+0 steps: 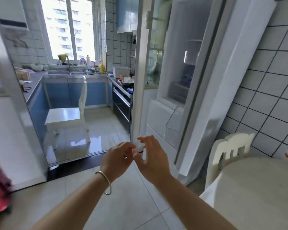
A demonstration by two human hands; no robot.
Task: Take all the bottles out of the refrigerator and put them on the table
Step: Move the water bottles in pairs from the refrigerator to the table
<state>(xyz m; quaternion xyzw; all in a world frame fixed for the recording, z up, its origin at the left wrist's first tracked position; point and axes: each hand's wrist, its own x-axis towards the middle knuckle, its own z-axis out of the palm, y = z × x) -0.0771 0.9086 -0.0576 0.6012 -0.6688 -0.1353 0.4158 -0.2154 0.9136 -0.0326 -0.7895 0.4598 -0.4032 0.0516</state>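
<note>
Reaching: both bare hands, left hand (119, 156) and right hand (152, 156), fingers loosely spread, holding nothing.
Landmark: open white refrigerator (181, 77) beyond them.
Bottles: cannot tell.
Tabletop: round pale tabletop (259, 193) right of refrigerator.

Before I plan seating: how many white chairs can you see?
2: one white chair on the kitchen floor before the blue cabinets, another against the round table at right. Others may be out of view.

No readable text, label, brand or number anywhere in this blurred kitchen view.
</note>
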